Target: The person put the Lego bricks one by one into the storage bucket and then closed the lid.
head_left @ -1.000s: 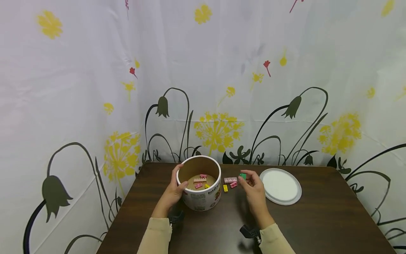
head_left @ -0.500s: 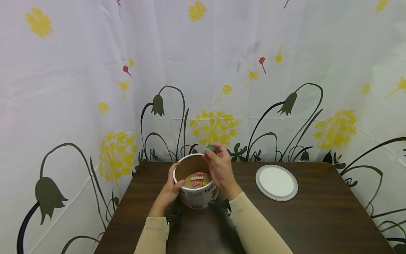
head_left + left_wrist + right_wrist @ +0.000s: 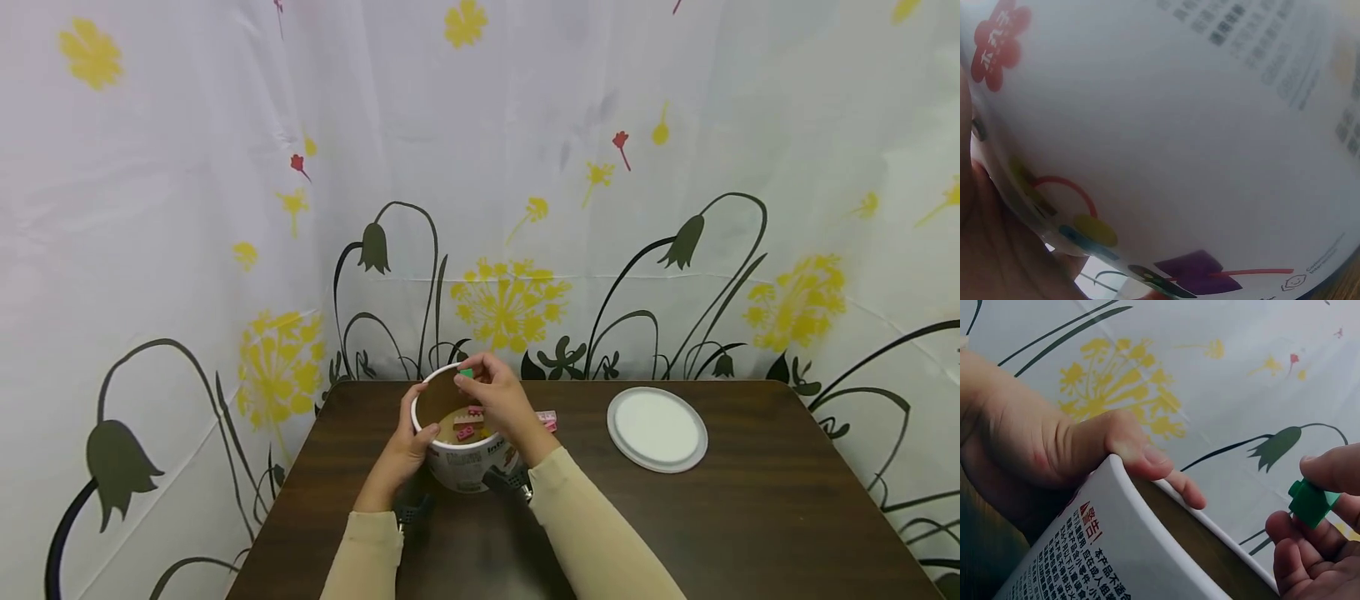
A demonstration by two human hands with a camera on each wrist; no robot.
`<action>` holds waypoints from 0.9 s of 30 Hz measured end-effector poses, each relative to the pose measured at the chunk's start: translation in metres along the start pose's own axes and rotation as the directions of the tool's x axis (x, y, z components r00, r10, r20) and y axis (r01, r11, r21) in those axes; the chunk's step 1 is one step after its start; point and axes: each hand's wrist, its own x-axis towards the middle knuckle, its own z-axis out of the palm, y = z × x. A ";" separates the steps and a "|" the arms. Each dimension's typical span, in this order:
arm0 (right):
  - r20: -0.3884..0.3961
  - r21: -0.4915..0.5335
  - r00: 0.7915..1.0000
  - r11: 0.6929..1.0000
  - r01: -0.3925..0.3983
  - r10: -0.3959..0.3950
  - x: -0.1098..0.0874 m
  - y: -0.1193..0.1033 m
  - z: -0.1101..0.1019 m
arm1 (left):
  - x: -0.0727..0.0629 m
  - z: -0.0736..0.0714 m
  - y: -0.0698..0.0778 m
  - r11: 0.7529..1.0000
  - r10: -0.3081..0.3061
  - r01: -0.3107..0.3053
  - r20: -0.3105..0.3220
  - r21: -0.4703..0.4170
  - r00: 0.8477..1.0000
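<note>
A round white tub (image 3: 459, 479) with printed sides stands on the table, its top uncovered. My left hand (image 3: 405, 450) grips its left rim, thumb over the near edge and fingers along the outside. Over the tub's mouth, my right hand (image 3: 501, 402) pinches a small green toy brick (image 3: 467, 373) between thumb and fingers. In the right wrist view the green brick (image 3: 1313, 501) shows a stud on one side, just beyond the rim. Inside the tub lie several bricks, among them a pale pink brick (image 3: 468, 423) and a smaller pink brick (image 3: 465, 433).
Behind the right forearm, pink bricks (image 3: 547, 419) lie on the dark wooden table (image 3: 750, 492). A round white lid (image 3: 657, 429) lies flat to the right. A flower-patterned curtain (image 3: 600, 283) hangs behind the table's far edge.
The right hand has lifted the green brick from the table on the right and carried it left over the tub. The left hand has kept its hold on the rim.
</note>
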 end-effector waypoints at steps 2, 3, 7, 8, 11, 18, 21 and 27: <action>0.006 -0.007 1.000 1.000 -0.005 0.005 0.000 -0.001 0.001 | 0.000 -0.001 0.001 1.000 -0.003 0.003 0.003 -0.002 1.000; 0.002 -0.011 1.000 1.000 -0.007 0.007 0.001 0.000 0.002 | 0.000 -0.001 0.001 1.000 -0.002 0.002 0.002 -0.001 1.000; -0.008 -0.023 1.000 1.000 -0.003 0.003 0.000 0.000 0.003 | -0.001 -0.002 0.000 1.000 -0.001 0.001 -0.002 -0.005 1.000; -0.007 -0.023 1.000 1.000 -0.002 0.002 0.000 0.000 0.003 | -0.001 -0.002 0.000 1.000 -0.002 0.002 -0.005 -0.005 1.000; -0.008 -0.046 1.000 0.999 -0.003 0.002 -0.001 0.000 0.004 | -0.003 -0.001 -0.001 1.000 -0.005 0.005 -0.009 -0.006 1.000; -0.030 -0.056 1.000 0.998 0.005 -0.007 -0.001 -0.001 0.005 | -0.003 -0.001 0.000 1.000 0.009 -0.009 -0.007 -0.015 1.000; -0.040 -0.051 0.999 0.999 0.009 -0.011 -0.002 -0.002 0.004 | -0.002 -0.001 0.001 1.000 0.004 -0.004 -0.005 -0.010 1.000; -0.036 -0.041 0.999 0.999 0.005 -0.006 -0.002 0.000 0.003 | -0.002 -0.002 0.001 1.000 0.011 -0.011 -0.002 -0.013 1.000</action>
